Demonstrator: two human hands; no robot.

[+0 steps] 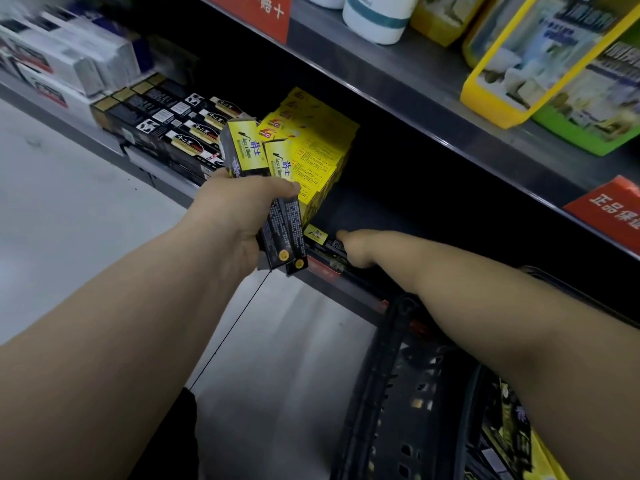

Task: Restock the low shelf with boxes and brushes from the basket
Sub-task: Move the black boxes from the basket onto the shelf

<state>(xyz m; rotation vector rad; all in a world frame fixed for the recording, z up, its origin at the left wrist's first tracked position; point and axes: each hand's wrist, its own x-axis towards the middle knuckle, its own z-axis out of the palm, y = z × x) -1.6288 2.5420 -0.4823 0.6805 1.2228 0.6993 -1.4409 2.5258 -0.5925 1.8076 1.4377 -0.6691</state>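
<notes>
Pale floor [86,220] is running along the foot of a store rack. The low shelf [381,209] is lying in deep shadow under the upper shelf [398,88], which is overhanging it and carrying a white bottle [377,19] and a yellow pack [502,81]. On the low shelf a yellow stack [318,147] is standing just behind the hands. Black cartons [166,116] are lying in rows to its left, and white cartons [69,57] beyond them are blurring out.

The left hand [239,216] is grasping a bundle of long black-and-yellow boxes [256,157], fingers wrapping round their middle. Their long axes are running nearly upright: the yellow ends are tilting up and away towards the stack, and the dark ends are pointing down past the shelf's front edge. The bundle is covering part of the stack's face.

A lone box [320,237] of the same kind is lying flat at the front of the low shelf, long axis along the edge, yellow end pointing left. The right hand [356,249] is resting on its right end, but the fingers are turning away from view, so I cannot tell whether it is pinching the box or only touching it.

The basket [391,375] is sitting at lower right under the right forearm, which is hiding part of its rim, and the frame is cutting off the rest. Dark and yellow packs [509,427] inside are showing only as a blur. The number of boxes in the bundle is hard to count.
</notes>
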